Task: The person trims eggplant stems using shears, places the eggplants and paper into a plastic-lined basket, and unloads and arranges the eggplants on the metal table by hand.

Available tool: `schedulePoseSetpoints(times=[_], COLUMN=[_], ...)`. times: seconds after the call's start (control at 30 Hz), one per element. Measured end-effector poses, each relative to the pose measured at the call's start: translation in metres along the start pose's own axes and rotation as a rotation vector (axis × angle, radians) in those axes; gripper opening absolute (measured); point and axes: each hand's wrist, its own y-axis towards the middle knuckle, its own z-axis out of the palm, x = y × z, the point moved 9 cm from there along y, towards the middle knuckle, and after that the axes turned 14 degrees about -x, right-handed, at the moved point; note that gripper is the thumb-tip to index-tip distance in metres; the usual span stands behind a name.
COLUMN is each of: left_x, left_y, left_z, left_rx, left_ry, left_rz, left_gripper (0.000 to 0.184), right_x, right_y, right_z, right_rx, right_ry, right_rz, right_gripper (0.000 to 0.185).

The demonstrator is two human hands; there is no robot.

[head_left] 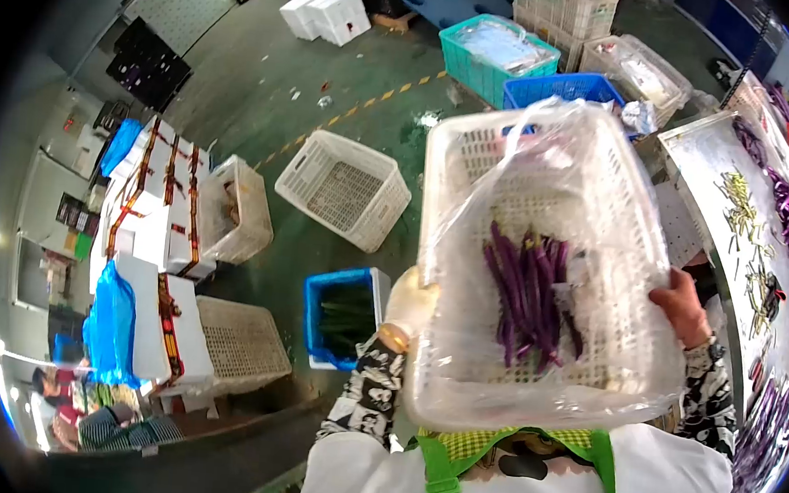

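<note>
Before my body I hold up a white plastic crate (447,343), lined with a clear plastic bag (476,211). At the bottom of it lies a bunch of long purple eggplants (525,298). My left hand (410,302), in a pale glove, grips the crate's left side. On the opposite side my bare right hand (683,308) is closed around the rim. The fingertips of both hands are partly hidden by the crate wall.
A blue-lined box (308,318) of green vegetables and a white crate (383,218) stand on the floor to the left. At right, a metal table (718,193) bears purple eggplants. Foam boxes (143,319) are stacked far left; a teal crate (486,78) is ahead.
</note>
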Motion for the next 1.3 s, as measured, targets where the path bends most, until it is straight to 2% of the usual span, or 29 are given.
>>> schedulePoseSetpoints(times=[0.03, 0.1, 0.17, 0.23, 0.3, 0.33, 0.4, 0.53, 0.6, 0.63, 0.7, 0.73, 0.77, 0.83, 0.93, 0.97, 1.0, 1.07, 1.13, 1.17, 1.2, 1.3], left_x=[-0.002, 0.031, 0.019, -0.004, 0.067, 0.070, 0.069, 0.065, 0.008, 0.003, 0.066, 0.066, 0.082, 0.127, 0.137, 0.136, 0.135, 0.145, 0.130, 0.127, 0.137, 0.140], left_y=[0.004, 0.023, 0.026, 0.024, 0.020, 0.023, 0.024, 0.036, 0.030, 0.022, 0.056, 0.070, 0.046, 0.087, 0.208, 0.238, 0.236, 0.286, 0.313, 0.325, 0.345, 0.379], left_z=[-0.004, -0.015, -0.048, -0.088, -0.140, -0.150, -0.175, -0.239, -0.236, -0.256, -0.280, -0.274, -0.284, -0.289, -0.286, -0.287, -0.279, -0.274, -0.268, -0.269, -0.271, -0.267], left_rx=[0.026, 0.019, 0.042, 0.024, 0.019, 0.029, 0.042, -0.030, -0.095, -0.163, -0.124, -0.084, -0.105, -0.093, -0.091, -0.065, -0.055, -0.019, -0.086, -0.115, -0.057, -0.069], left_ry=[-0.031, 0.061, 0.028, 0.038, -0.025, -0.028, 0.022, 0.173, 0.015, -0.054, -0.114, -0.150, -0.127, -0.073, 0.087, 0.070, 0.038, 0.017, -0.014, -0.017, 0.021, 0.117], left_rz=[-0.058, 0.072, -0.011, -0.068, -0.142, -0.148, -0.101, 0.030, -0.148, -0.250, -0.325, -0.369, -0.356, -0.345, -0.109, -0.154, -0.196, -0.329, -0.395, -0.430, -0.365, -0.341], left_gripper=[0.031, 0.030, 0.028, 0.026, 0.031, 0.032, 0.036, 0.043, 0.041, 0.040, 0.040, 0.040, 0.039, 0.036, 0.031, 0.031, 0.031, 0.030, 0.032, 0.033, 0.043, 0.054], right_x=[0.004, 0.020, 0.005, 0.011, 0.023, 0.001, -0.001, 0.063, 0.091, 0.106, 0.122, 0.125, 0.122, 0.126, 0.141, 0.147, 0.136, 0.134, 0.132, 0.134, 0.133, 0.137], right_y=[0.000, -0.007, 0.001, -0.005, -0.038, -0.021, -0.011, -0.031, -0.023, -0.020, 0.002, 0.020, -0.002, 0.017, 0.090, 0.109, 0.111, 0.155, 0.184, 0.197, 0.205, 0.217], right_z=[0.005, 0.027, 0.049, 0.084, 0.144, 0.161, 0.185, 0.235, 0.251, 0.264, 0.289, 0.308, 0.299, 0.319, 0.384, 0.396, 0.391, 0.419, 0.440, 0.448, 0.455, 0.453], right_rx=[0.039, 0.035, 0.000, -0.056, 0.043, 0.076, -0.085, 0.029, 0.079, 0.126, 0.124, 0.077, 0.094, 0.056, 0.073, 0.066, 0.036, -0.012, -0.044, -0.046, -0.038, -0.071], right_ry=[0.111, 0.021, -0.256, -0.393, -0.370, -0.441, -0.705, -0.465, -0.412, -0.387, -0.330, -0.359, -0.356, -0.354, -0.345, -0.286, -0.157, 0.085, 0.242, 0.182, 0.075, -0.180], right_rz=[-0.024, 0.013, -0.030, -0.217, 0.012, 0.101, 0.152, -0.198, -0.264, -0.300, -0.284, -0.342, -0.355, -0.350, -0.261, -0.269, -0.348, -0.469, -0.530, -0.469, -0.391, -0.262], right_gripper=[0.046, 0.048, 0.051, 0.052, 0.047, 0.042, 0.029, 0.040, 0.042, 0.041, 0.039, 0.038, 0.040, 0.038, 0.039, 0.036, 0.030, 0.019, 0.018, 0.020, 0.023, 0.033])
